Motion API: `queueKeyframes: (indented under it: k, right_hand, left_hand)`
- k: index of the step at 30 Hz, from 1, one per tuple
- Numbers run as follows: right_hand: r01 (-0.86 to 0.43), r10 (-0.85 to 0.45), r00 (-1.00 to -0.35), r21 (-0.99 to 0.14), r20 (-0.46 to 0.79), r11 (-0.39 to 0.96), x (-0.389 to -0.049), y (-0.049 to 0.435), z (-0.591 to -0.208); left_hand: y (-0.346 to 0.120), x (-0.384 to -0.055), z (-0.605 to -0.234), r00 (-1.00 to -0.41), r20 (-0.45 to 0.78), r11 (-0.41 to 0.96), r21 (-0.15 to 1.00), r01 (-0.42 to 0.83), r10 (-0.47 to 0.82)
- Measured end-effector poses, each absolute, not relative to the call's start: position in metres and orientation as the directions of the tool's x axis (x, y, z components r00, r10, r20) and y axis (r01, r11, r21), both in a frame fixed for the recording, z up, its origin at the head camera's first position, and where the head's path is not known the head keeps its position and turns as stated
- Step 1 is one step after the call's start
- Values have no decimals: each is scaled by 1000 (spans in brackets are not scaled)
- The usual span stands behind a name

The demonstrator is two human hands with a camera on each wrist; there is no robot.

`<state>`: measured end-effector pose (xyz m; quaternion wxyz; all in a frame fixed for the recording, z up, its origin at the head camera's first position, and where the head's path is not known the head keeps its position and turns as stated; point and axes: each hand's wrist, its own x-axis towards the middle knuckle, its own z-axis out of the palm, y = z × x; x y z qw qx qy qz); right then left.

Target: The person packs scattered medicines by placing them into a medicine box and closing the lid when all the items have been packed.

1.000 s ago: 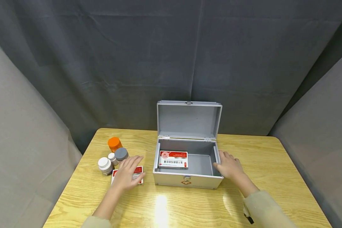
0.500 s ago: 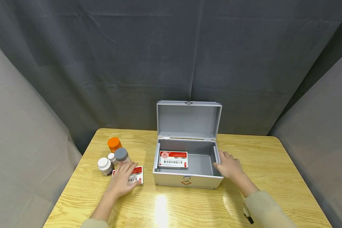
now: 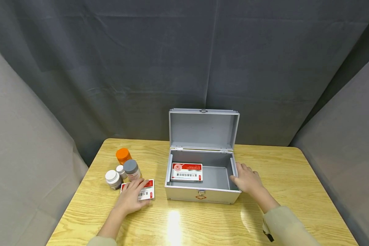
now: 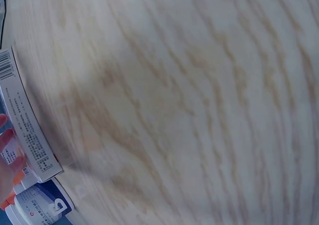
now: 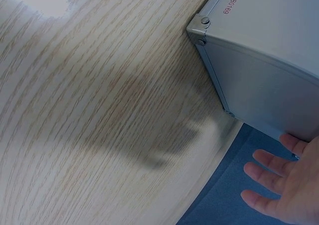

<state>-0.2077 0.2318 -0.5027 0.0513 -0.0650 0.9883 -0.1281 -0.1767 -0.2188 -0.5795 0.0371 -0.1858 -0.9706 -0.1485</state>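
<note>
In the head view, a silver first-aid box (image 3: 184,194) stands with its lid (image 3: 204,130) raised. A red-and-white medicine box (image 3: 187,172) leans inside it on the left. My right hand (image 3: 248,179) holds the first-aid box's right wall, thumb over the rim; in the right wrist view its other fingers (image 5: 269,165) spread loosely beside the outer side. My left hand (image 3: 131,198) lies over a second medicine box (image 3: 147,193) on the table, covering its left part. Its fingers reach the far edge and its thumb is by the near edge. The left wrist view shows this box's printed side.
Behind the left hand stand a grey-capped bottle (image 3: 131,168), a small white-capped bottle (image 3: 121,171), a larger white bottle (image 3: 112,178) and an orange-capped bottle (image 3: 123,155). The wooden table (image 3: 203,225) ends at a dark curtain (image 3: 141,85).
My left hand has come down and slightly left onto the medicine box, and its thumb has shifted toward the near edge. The right hand and first-aid box have stayed put.
</note>
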Motion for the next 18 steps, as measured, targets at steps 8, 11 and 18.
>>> queueKeyframes:
  k: [8,11,18]
  right_hand:
    - [-112,-139,-986,-258,-90,960,-208,232,-504]
    - [-110,-138,-986,-258,-92,960,-208,233,-504]
    - [-110,-138,-986,-258,-93,960,-208,233,-504]
  left_hand:
    - [-221,-177,-582,-924,125,886,264,381,361]
    - [-221,-178,-583,-918,139,886,243,395,372]
    - [-222,-178,-583,-906,172,880,226,417,386]
